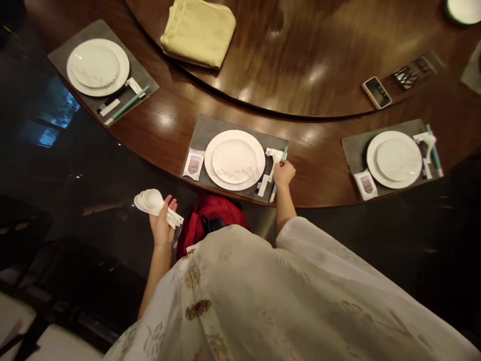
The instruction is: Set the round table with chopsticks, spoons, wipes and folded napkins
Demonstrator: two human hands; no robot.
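Observation:
A stack of several white soup spoons [152, 200] is held by the handles in my left hand [161, 228], over the floor left of the middle place setting. My right hand [284, 174], with its fingers pinched, is at the right side of that setting, on a white spoon [275, 156] that lies bowl away from me. Part of the spoon's handle is hidden by my fingers. Close beside it are a teal chopstick sleeve [273, 193], partly under my hand, and a black-and-white packet [263, 185]. Stacked white plates [235, 183] sit on the grey placemat [201, 133].
A place setting on the right has stacked plates [399, 160] and a spoon [428, 141]; one on the left has plates [95, 67] and a teal sleeve [130, 105]. A folded yellow cloth [199, 32] and a phone [377, 93] lie farther back. A red bag [221, 213] is before me.

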